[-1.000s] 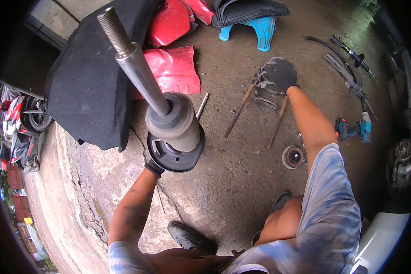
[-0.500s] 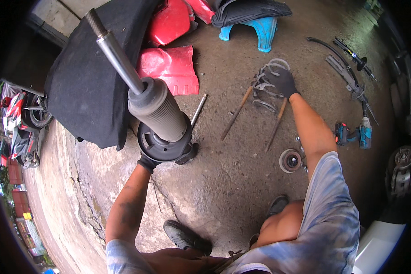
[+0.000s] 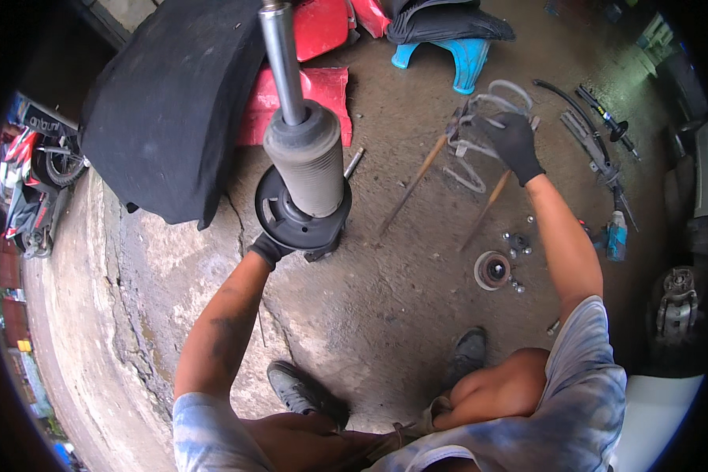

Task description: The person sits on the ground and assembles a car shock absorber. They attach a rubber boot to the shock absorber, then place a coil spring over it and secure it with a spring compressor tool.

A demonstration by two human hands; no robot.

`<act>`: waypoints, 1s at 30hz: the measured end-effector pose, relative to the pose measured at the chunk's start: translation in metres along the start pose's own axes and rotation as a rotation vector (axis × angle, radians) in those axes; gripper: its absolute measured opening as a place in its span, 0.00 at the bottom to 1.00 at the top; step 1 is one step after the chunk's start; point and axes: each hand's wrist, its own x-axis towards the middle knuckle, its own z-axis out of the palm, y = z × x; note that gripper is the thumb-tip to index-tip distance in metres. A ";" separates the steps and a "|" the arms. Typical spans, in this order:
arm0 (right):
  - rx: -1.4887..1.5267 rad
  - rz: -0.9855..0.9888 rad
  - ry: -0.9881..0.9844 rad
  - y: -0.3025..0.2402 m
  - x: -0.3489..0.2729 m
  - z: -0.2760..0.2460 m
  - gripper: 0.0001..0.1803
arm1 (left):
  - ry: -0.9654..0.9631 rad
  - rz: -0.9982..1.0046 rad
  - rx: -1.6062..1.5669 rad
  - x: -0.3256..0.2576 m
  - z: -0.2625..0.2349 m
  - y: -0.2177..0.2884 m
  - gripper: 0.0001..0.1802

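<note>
My left hand, in a black glove, grips a car strut under its round black spring seat and holds it upright off the concrete floor. A chrome rod sticks up from the strut's grey dust boot. My right hand, also gloved, reaches far out and holds a grey coil spring, lifted off the floor. Beneath the spring lie two wooden-handled tools.
A black fender liner and red body panels lie at the back, near a blue stool. A round mount, several nuts, a cordless driver and hoses lie at the right. A motorcycle stands left.
The strut has swung from a leftward tilt to nearly upright and shifted right. My right hand has picked the coil spring up off the floor.
</note>
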 end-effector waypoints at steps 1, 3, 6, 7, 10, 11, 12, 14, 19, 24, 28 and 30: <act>0.030 -0.019 0.060 -0.019 -0.003 -0.013 0.23 | 0.007 0.005 0.077 -0.001 0.001 0.001 0.33; 0.083 -0.077 0.175 -0.057 -0.004 -0.046 0.21 | 0.050 0.020 0.439 0.005 0.010 0.003 0.34; -0.046 -0.328 0.460 -0.081 -0.005 -0.104 0.14 | 0.061 0.064 0.885 0.021 0.023 0.004 0.34; -0.064 -0.359 0.544 -0.075 -0.003 -0.116 0.13 | 0.069 0.060 0.949 0.017 0.025 0.011 0.34; -0.131 -0.328 0.727 -0.110 -0.019 -0.161 0.16 | 0.101 0.034 1.030 0.007 0.024 0.021 0.35; -0.240 -0.269 0.789 -0.119 -0.023 -0.180 0.16 | 0.112 0.042 1.019 0.005 0.024 0.019 0.35; -0.357 -0.212 0.856 -0.130 -0.027 -0.206 0.17 | 0.114 0.068 1.016 0.009 0.027 0.018 0.35; -0.496 -0.024 0.922 -0.158 -0.041 -0.238 0.17 | 0.140 0.085 1.016 0.005 0.026 0.017 0.36; -0.177 -0.392 1.118 -0.224 -0.075 -0.276 0.15 | 0.179 0.093 1.003 0.006 0.023 0.010 0.37; -0.035 -0.575 1.184 -0.297 -0.093 -0.305 0.14 | 0.192 0.085 0.986 0.012 0.022 0.008 0.38; 0.055 -0.634 1.123 -0.332 -0.070 -0.298 0.14 | 0.198 0.078 0.985 0.017 0.022 0.008 0.39; 0.107 -0.675 1.118 -0.342 -0.054 -0.280 0.12 | 0.199 0.085 0.976 0.018 0.021 0.005 0.39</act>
